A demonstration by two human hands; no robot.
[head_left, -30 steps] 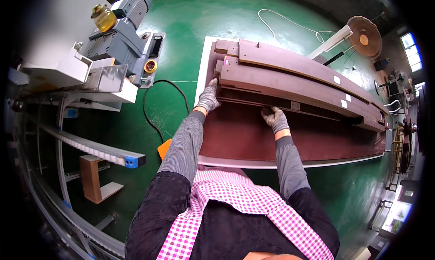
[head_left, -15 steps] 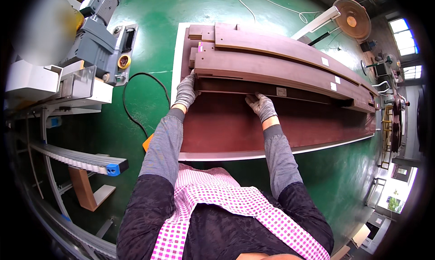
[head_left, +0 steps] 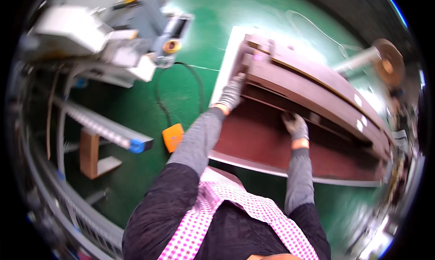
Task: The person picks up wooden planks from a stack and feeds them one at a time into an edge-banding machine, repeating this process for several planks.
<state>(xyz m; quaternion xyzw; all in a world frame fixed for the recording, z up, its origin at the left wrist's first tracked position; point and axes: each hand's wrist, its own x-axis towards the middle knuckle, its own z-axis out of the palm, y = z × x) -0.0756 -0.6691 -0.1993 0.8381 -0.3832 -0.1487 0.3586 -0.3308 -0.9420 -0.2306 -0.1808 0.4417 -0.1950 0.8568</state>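
Observation:
Long brown boards (head_left: pixel 308 85) lie stacked in overlapping layers on a wide reddish-brown panel (head_left: pixel 253 133). At the near side of the stack is a narrow dark brown board (head_left: pixel 267 99), with a small label that is blurred now. My left hand (head_left: pixel 232 93), in a grey striped work glove, closes on this board's left end. Farther right along the same board, my right hand (head_left: pixel 297 126), gloved alike, has its fingers curled over the near edge. Blur and the board hide parts of the fingertips.
A white pedestal fan (head_left: pixel 389 65) stands beyond the stack, with a white cord (head_left: pixel 317 29) on the green floor. At left are a grey motor machine (head_left: pixel 140 22), a roller rail (head_left: pixel 99 124) and an orange foot pedal (head_left: pixel 173 137) on a black cable.
The whole view has swung, so the boards and both hands appear farther right and tilted, with more blur. Both hands keep their places on the narrow board. More of the orange pedal shows.

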